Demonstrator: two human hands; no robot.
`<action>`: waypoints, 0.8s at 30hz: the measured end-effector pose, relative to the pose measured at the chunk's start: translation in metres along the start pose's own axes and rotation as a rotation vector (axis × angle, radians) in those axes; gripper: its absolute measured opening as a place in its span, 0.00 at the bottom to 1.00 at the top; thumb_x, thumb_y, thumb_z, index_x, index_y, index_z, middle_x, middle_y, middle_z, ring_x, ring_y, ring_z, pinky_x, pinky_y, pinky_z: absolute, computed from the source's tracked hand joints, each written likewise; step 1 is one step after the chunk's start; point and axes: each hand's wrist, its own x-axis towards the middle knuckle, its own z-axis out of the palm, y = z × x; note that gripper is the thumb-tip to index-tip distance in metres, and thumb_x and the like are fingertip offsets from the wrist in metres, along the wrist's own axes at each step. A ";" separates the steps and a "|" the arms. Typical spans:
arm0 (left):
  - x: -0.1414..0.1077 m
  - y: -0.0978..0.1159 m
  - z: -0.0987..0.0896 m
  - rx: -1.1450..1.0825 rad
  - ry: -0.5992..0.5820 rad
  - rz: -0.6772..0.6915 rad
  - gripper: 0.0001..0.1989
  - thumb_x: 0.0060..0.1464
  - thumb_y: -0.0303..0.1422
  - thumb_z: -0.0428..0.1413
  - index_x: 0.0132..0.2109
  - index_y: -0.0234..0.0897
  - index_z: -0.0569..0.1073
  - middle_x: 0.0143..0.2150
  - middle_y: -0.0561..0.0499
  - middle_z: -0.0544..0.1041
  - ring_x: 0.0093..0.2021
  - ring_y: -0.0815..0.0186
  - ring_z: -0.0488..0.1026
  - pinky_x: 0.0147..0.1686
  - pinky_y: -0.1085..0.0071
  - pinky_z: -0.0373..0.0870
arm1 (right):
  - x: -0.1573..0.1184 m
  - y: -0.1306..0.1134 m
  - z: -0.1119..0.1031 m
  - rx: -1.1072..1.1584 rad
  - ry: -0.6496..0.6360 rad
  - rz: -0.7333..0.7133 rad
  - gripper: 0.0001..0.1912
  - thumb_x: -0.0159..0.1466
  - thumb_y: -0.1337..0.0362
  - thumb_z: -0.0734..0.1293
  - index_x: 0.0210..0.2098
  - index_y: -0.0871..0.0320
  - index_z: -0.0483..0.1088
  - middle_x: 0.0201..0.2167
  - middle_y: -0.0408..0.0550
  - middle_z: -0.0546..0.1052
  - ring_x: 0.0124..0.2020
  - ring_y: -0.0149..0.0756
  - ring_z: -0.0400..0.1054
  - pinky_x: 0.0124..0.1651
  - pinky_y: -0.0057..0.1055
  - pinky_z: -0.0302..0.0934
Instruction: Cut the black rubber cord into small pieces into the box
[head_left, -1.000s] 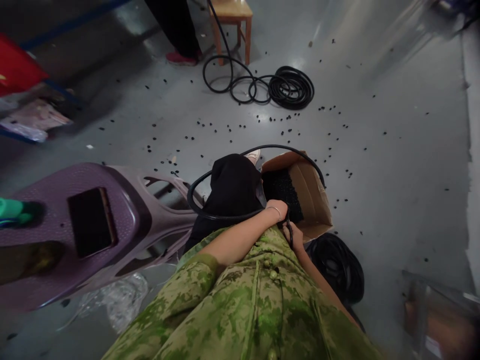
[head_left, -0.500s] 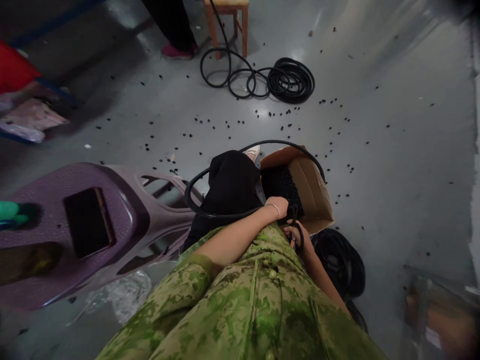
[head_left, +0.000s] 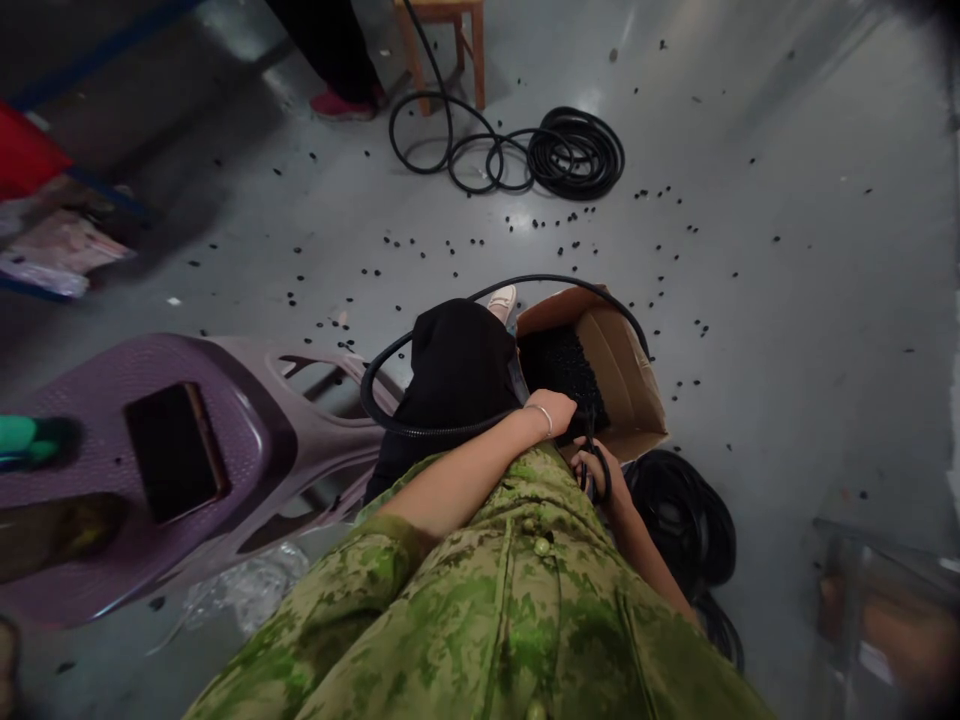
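Note:
My left hand (head_left: pixel 555 408), with a bracelet at its wrist, is closed around a black rubber hose (head_left: pixel 435 432). The hose runs along my forearm and loops over my knee and behind the box. In my right hand (head_left: pixel 609 474) are black-handled scissors (head_left: pixel 602 480), their blades pointing up beside the left fist. Both hands are at the near edge of an open cardboard box (head_left: pixel 628 370). Inside it lies a heap of small black pieces (head_left: pixel 559 360). The hose's end by the scissors is too dark to make out.
A purple plastic stool (head_left: pixel 247 420) at left bears a phone (head_left: pixel 174 452). Coiled black hose (head_left: pixel 576 152) lies ahead by a wooden stool (head_left: pixel 480 60) and a person's shoe (head_left: pixel 346 105). More coils (head_left: pixel 686 520) lie at right. Small black pieces litter the floor.
The view has shifted slightly. My left hand keeps its grip on the hose, and the scissors have tilted a little in my right hand.

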 end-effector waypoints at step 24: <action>0.003 -0.008 -0.001 -0.034 -0.058 0.092 0.21 0.67 0.43 0.45 0.52 0.38 0.78 0.51 0.39 0.80 0.53 0.56 0.77 0.49 0.65 0.72 | 0.005 0.023 -0.012 -0.154 -0.051 -0.244 0.21 0.56 0.52 0.69 0.47 0.55 0.70 0.28 0.42 0.73 0.29 0.36 0.67 0.36 0.32 0.63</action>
